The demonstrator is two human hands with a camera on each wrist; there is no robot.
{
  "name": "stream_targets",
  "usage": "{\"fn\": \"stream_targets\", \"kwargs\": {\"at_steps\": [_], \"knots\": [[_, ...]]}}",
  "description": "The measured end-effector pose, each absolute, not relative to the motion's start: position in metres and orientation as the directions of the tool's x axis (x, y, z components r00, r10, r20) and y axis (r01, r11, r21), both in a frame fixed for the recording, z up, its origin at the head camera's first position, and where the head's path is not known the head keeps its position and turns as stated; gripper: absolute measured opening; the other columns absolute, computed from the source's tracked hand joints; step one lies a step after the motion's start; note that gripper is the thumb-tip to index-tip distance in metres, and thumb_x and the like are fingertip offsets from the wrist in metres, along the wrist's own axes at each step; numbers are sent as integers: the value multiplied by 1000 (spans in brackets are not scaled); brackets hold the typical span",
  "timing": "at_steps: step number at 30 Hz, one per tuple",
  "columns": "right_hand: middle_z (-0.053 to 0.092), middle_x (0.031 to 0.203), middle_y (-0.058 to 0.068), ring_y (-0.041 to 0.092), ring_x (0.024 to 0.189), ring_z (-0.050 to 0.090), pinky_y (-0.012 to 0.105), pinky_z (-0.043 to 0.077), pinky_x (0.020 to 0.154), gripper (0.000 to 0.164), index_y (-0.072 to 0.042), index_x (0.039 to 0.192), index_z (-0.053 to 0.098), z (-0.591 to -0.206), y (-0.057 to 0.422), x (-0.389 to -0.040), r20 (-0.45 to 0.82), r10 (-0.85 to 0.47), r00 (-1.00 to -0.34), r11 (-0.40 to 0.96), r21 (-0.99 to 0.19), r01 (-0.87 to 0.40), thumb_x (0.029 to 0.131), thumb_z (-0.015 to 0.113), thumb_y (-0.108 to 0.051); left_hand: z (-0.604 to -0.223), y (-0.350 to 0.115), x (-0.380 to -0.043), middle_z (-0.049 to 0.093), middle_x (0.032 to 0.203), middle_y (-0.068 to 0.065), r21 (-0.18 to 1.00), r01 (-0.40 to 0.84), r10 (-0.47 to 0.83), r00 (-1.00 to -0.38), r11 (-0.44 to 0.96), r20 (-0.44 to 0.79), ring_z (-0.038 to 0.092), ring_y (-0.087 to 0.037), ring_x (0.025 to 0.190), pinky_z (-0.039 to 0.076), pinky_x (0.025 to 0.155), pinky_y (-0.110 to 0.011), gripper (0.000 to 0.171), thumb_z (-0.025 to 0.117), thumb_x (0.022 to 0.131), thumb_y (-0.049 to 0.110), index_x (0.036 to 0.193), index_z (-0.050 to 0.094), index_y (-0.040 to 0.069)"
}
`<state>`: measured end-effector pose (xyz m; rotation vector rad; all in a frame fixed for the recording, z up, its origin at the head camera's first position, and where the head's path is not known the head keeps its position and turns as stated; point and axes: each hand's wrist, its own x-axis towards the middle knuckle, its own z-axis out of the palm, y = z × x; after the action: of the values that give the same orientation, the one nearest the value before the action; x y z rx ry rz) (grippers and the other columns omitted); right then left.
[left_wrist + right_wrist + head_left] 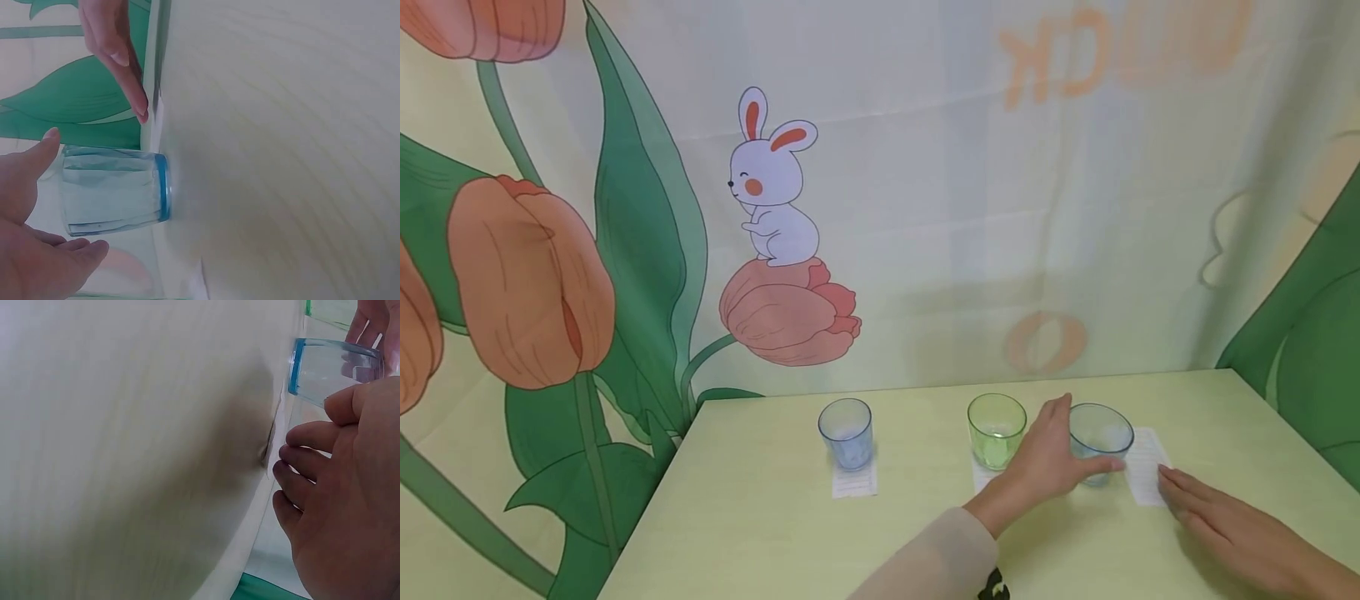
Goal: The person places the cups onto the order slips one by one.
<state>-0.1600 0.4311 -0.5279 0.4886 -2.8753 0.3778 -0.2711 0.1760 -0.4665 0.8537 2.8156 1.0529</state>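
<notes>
My left hand [1043,457] holds a clear bluish drinking glass [1102,433] near its rim, thumb on the near side and fingers on the far side. In the left wrist view the glass [112,190] stands upright between thumb and fingers, its blue base at or just above the tabletop; contact there is hard to tell. Right of it lies a white paper slip [1145,468] with faint lines. My right hand [1232,527] has its fingers extended together, fingertips at the slip's right edge. In the right wrist view these fingers [306,459] are slightly bent and hold nothing.
A green glass [996,435] stands left of my left hand, a paper slip [982,477] partly under it. Farther left, a blue glass [847,437] stands by another slip [854,484]. Behind the pale table [737,500] hangs a printed curtain [917,208].
</notes>
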Motion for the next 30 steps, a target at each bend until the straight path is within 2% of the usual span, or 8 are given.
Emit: {"fn": "stream_targets", "kwargs": {"at_steps": [4, 6, 10, 14, 16, 18, 22, 30], "knots": [[8, 165, -29, -26, 142, -3, -4, 1, 107, 41, 6, 141, 64, -533, 434, -155, 332, -364, -870, 894, -138, -427, 106, 63, -17, -472, 180, -274, 46, 161, -2, 619, 464, 472, -866, 633, 166, 52, -14, 141, 47, 110, -25, 107, 83, 84, 65, 164, 37, 9], [-1, 160, -38, -26, 143, -4, -4, 1, 107, 42, 6, 139, 66, -535, 435, -153, 342, -371, -863, 895, -115, -431, 104, 66, -17, -475, 181, -276, 49, 158, -1, 620, 461, 461, -870, 635, 174, 54, -12, 138, 48, 109, -24, 105, 83, 83, 64, 162, 40, 9], [29, 168, -11, -29, 138, -10, -6, -3, 103, 44, 3, 141, 65, -535, 435, -150, 279, -329, -902, 922, -111, -370, 106, 64, -24, -479, 183, -278, 53, 153, 1, 648, 453, 445, -875, 612, 190, 55, -10, 135, 48, 107, -24, 102, 85, 82, 63, 159, 44, 10], [56, 154, 13, -30, 135, -13, -6, -5, 101, 45, 3, 141, 65, -535, 434, -148, 244, -304, -921, 935, -111, -337, 107, 63, -25, -483, 183, -280, 55, 149, 4, 673, 458, 446, -871, 581, 208, 55, -8, 132, 49, 106, -24, 98, 86, 82, 61, 157, 48, 13], [52, 157, 7, -30, 136, -11, -6, -4, 102, 44, 3, 140, 66, -536, 434, -148, 266, -309, -913, 932, -109, -347, 105, 65, -24, -485, 183, -281, 56, 147, 6, 677, 468, 450, -865, 567, 221, 56, -7, 131, 49, 105, -23, 95, 86, 82, 61, 156, 49, 14], [35, 166, -8, -29, 138, -9, -6, -2, 104, 43, 4, 139, 67, -537, 434, -146, 293, -320, -901, 925, -107, -364, 105, 66, -22, -487, 183, -282, 58, 144, 8, 690, 475, 454, -860, 546, 233, 56, -6, 129, 49, 105, -22, 92, 86, 83, 60, 155, 51, 16], [6, 160, -36, -28, 141, -5, -5, 1, 105, 43, 5, 140, 65, -539, 435, -145, 333, -341, -879, 908, -124, -399, 104, 67, -18, -492, 182, -286, 59, 140, 10, 719, 480, 455, -854, 503, 252, 56, -3, 124, 49, 103, -20, 89, 87, 83, 58, 153, 53, 16], [-3, 158, -44, -27, 142, -3, -5, 3, 105, 46, 2, 146, 61, -538, 436, -144, 347, -348, -871, 893, -161, -421, 104, 66, -14, -495, 181, -289, 59, 148, 7, 720, 489, 462, -848, 493, 259, 56, -6, 131, 47, 107, -22, 85, 85, 85, 58, 152, 54, 15]]}}
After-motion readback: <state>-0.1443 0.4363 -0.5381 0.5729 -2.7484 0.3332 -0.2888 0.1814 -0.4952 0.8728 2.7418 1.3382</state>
